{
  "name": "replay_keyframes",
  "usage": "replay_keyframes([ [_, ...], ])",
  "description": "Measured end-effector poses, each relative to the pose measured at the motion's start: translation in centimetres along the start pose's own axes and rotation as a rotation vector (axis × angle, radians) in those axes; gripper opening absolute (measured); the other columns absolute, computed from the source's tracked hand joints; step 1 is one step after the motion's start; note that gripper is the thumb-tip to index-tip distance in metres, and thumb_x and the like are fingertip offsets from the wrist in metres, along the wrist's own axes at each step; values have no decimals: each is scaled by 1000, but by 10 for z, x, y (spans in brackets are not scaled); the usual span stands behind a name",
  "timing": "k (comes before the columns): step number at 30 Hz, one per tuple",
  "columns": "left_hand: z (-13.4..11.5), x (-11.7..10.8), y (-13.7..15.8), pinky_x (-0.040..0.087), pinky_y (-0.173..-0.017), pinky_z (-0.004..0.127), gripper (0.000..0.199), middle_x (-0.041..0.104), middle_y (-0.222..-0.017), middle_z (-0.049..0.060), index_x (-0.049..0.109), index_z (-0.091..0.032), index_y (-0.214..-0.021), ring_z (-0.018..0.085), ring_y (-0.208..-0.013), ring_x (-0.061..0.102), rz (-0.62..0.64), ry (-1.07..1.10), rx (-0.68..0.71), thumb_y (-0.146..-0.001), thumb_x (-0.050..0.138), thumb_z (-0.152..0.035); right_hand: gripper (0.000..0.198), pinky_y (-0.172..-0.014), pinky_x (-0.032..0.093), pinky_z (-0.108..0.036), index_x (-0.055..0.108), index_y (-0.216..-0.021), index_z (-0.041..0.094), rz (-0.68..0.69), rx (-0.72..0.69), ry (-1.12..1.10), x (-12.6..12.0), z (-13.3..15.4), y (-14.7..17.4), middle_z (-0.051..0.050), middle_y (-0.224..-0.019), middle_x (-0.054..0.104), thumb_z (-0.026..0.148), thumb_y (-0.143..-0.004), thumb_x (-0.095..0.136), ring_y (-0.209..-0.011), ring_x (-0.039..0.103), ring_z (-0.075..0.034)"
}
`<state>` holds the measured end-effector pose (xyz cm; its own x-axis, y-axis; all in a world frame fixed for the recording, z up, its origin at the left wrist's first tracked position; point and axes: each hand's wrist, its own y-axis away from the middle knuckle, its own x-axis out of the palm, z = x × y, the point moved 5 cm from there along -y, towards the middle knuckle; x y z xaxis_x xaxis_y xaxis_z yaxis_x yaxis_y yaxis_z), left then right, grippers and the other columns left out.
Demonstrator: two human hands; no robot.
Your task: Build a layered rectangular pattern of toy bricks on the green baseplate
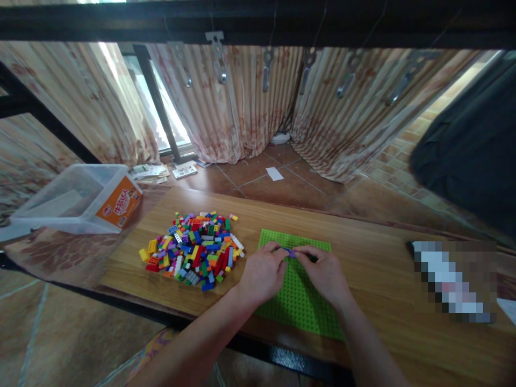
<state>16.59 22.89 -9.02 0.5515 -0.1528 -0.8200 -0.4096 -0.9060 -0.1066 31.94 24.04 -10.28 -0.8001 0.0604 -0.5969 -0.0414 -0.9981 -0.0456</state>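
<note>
Over the far part of a green studded baseplate (300, 301), my two hands meet with fingers closed. My left hand (264, 271) pinches a small purple and blue building brick (290, 252) from the left. From the right, the fingertips of my right hand (324, 271) press on the same brick. Whether it is one brick or two joined, and whether it touches the baseplate, I cannot tell, as my fingers cover much of it. Left of the baseplate, a heap of building bricks (193, 250) in many colours lies on the wooden board (374, 279).
A clear plastic box (72, 215) with an orange label stands beyond the board's left end. On the right lies a blurred-out flat object (449, 282). A dark bar (258, 24) with hanging metal hooks crosses above. Behind are curtains (242, 107) and a tiled floor.
</note>
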Motion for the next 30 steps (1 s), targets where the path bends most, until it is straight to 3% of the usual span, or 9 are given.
replay_keyframes([
  [9, 14, -6, -5, 51, -99, 37, 32, 59, -121, 10, 55, -15, -118, 22, -109, 60, -75, 60, -112, -87, 49, -10, 46, -60, 47, -30, 75, -82, 18, -40, 71, -17, -9, -6, 3, -4, -69, 70, 54, -87, 48, -64, 64, -20],
  [13, 15, -1, -7, 51, -98, 36, 28, 56, -126, 9, 59, -18, -115, 20, -109, 61, -43, -8, -95, -91, 46, -14, 41, -68, 49, -31, 74, -81, 20, -48, 21, 18, -8, 0, 2, -5, -77, 74, 50, -87, 48, -73, 67, -21],
  [16, 15, 1, -9, 53, -94, 34, 25, 55, -124, 8, 60, -19, -112, 19, -106, 62, -27, -57, -101, -93, 43, -16, 35, -76, 50, -33, 74, -92, 22, -49, -7, 33, -5, 1, 2, -5, -90, 76, 48, -84, 53, -83, 68, -22],
  [20, 14, 2, -12, 54, -87, 33, 25, 55, -123, 8, 58, -19, -111, 20, -102, 63, 11, -119, -124, -93, 41, -15, 34, -72, 50, -34, 72, -105, 23, -3, 0, 175, 3, 0, 2, -4, -90, 75, 45, -83, 55, -73, 67, -20],
  [25, 12, 3, -13, 53, -83, 32, 22, 57, -119, 8, 55, -18, -108, 19, -97, 63, 41, -155, -120, -93, 40, -13, 24, -81, 48, -33, 71, -96, 24, 33, -103, 287, 9, 5, 2, -5, -99, 74, 35, -88, 51, -90, 67, -21],
  [30, 11, 4, -13, 53, -81, 32, 21, 57, -118, 8, 54, -18, -106, 20, -96, 62, 39, -159, -104, -92, 40, -11, 23, -77, 47, -32, 69, -97, 24, 46, -147, 347, 11, 7, 4, -5, -96, 72, 34, -91, 48, -85, 66, -20],
])
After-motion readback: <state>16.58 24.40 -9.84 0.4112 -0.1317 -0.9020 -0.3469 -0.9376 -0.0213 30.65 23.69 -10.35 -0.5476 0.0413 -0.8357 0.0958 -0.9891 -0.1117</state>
